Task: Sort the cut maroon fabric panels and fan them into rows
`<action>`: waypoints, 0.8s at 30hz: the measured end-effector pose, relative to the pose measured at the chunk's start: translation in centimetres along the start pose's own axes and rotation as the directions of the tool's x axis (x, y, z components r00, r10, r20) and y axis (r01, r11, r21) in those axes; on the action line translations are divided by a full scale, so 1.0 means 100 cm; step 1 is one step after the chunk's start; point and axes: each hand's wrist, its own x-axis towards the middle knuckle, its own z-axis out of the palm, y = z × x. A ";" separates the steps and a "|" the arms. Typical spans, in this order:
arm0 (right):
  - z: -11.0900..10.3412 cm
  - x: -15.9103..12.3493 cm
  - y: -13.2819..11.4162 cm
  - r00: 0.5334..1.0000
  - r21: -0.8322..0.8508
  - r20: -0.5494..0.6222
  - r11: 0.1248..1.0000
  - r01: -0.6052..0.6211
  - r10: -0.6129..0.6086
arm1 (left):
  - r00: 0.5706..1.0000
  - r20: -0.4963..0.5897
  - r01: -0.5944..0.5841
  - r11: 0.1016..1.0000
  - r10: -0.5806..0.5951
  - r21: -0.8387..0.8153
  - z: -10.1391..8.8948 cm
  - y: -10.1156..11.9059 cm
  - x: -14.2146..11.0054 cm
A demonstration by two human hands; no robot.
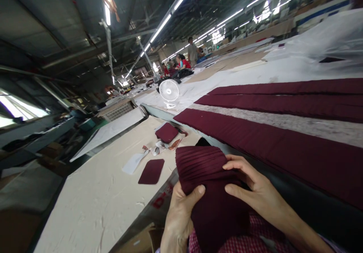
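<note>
A thick stack of maroon fabric pieces (211, 196) is held up in front of my body, its layered edges fanned at the far end. My left hand (183, 207) grips the stack's left side, thumb lying on top and fingers hidden beneath. On the right side, my right hand (249, 181) is closed around the edge, with its thumb on the upper face and its fingertips at the layers. Left of the stack, a flat maroon fabric piece (151, 171) lies on the cream-covered table (93, 192). Farther back sits a small maroon pile (166, 132).
Long maroon fabric strips (269, 139) cover much of the right-hand table. A white fan (169, 90) stands at its near left corner. White paper (134, 162) and scraps (159, 147) lie on the cream table. Clear plastic sheeting (320, 41) is at the right; several people work far back.
</note>
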 end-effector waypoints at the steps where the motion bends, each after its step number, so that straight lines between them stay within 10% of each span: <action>1: 0.000 0.000 0.000 1.000 0.019 0.015 1.000 -0.022 0.022 | 1.000 -0.008 -0.006 1.000 0.006 -0.007 0.001 0.001 0.000; 10: 0.007 -0.003 -0.015 0.944 0.078 0.284 0.977 -0.200 0.171 | 0.999 -0.034 -0.034 0.999 0.033 -0.030 0.008 0.003 0.002; 24: 0.003 -0.003 -0.016 0.935 0.103 0.305 0.970 -0.219 0.179 | 0.999 0.034 -0.004 1.000 0.005 -0.023 0.003 0.001 0.003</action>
